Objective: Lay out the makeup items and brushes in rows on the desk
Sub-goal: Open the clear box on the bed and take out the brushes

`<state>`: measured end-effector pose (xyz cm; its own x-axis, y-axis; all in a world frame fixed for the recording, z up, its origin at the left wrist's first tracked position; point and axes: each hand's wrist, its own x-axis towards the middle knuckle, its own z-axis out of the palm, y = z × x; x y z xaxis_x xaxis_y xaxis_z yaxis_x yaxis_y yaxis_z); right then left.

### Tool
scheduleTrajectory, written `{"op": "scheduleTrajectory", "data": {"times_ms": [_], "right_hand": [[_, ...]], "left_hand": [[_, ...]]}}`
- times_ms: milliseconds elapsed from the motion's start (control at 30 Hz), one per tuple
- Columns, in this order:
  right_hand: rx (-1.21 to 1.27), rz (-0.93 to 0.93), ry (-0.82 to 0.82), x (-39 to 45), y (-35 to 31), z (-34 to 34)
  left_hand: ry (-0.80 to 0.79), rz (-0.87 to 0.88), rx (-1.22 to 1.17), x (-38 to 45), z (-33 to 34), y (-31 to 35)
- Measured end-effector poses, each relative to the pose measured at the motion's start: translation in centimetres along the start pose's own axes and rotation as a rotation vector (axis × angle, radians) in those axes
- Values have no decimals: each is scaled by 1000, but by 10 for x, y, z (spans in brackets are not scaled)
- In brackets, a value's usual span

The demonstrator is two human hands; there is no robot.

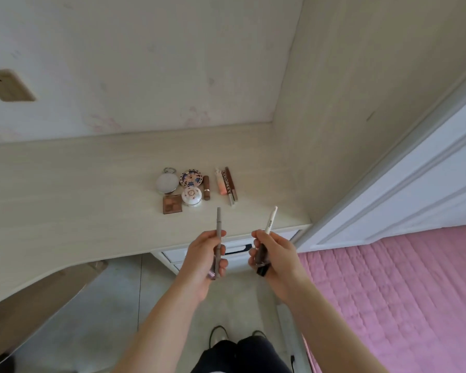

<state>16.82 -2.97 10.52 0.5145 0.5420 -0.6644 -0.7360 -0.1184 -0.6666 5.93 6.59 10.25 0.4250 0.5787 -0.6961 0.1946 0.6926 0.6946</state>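
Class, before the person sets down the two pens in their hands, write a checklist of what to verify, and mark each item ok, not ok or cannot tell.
1. Left hand grips the grey pen firmly: ok.
2. Right hand grips the white pen firmly: ok.
3. Bare desk in front of the compacts for a new row: ok.
4. Tubes, including the COLORKEY tube, lie parallel: ok.
5. Pens capped: cannot tell.
6. Right hand holds only the white pen: not ok, a dark item sits below it.
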Motion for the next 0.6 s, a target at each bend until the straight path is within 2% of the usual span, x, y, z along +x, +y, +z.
{"op": "scheduleTrajectory", "data": {"times_ms": [367, 500, 600], "right_hand": [[-183, -52, 44, 88, -54, 13], [-392, -73, 43, 135, -73, 12], [-601, -67, 30, 167, -85, 10]], "left_hand": [[71, 134, 213, 84, 37, 42], [99, 194, 302, 121, 62, 51], [138, 229, 473, 153, 79, 52]]}}
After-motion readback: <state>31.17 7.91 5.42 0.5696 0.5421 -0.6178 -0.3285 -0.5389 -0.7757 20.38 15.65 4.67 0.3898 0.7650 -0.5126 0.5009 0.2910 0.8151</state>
